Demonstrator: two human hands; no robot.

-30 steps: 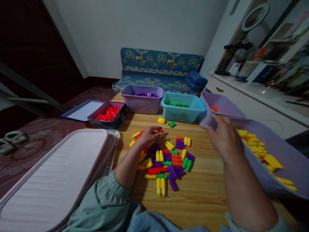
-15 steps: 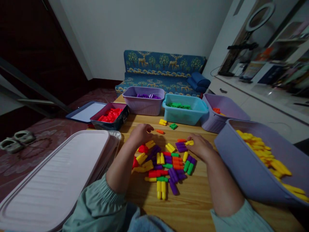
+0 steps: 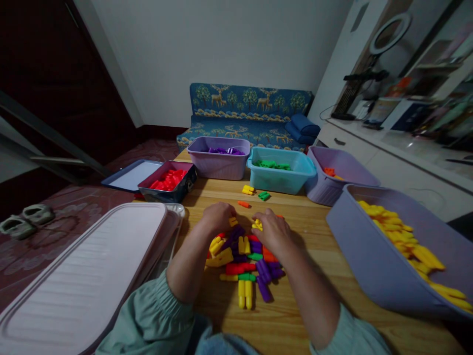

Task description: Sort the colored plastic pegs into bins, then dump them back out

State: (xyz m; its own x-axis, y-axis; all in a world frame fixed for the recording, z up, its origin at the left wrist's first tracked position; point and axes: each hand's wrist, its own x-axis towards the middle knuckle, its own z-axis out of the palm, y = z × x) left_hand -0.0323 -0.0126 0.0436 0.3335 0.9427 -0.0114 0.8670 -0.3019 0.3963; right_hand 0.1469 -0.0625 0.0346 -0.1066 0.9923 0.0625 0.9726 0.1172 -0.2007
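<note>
A pile of bullet-shaped plastic building pieces in yellow, purple, red, orange and green [image 3: 240, 268] lies on the wooden table [image 3: 295, 315]. At its far left edge, my left hand [image 3: 219, 218] has its fingers closed on a yellow piece [image 3: 232, 222]. Opposite it, my right hand [image 3: 272, 229] pinches yellow pieces [image 3: 257, 225]; its fingers partly cover them, so I cannot tell how many it holds. Beyond the hands lie a single orange piece [image 3: 244, 204], a yellow piece [image 3: 248, 190] and a green piece [image 3: 263, 195].
Along the far side stand a tin of red pieces [image 3: 188, 185], a purple bin of purple pieces [image 3: 221, 167] and a turquoise bin of green pieces [image 3: 281, 182]. A bin with orange pieces [image 3: 320, 187] and a large yellow-piece bin [image 3: 364, 251] stand right. Lids [image 3: 92, 276] lie left.
My right hand has moved left with a yellow piece, from the pile's right side to another yellow piece. My left hand has come down onto a yellow piece.
</note>
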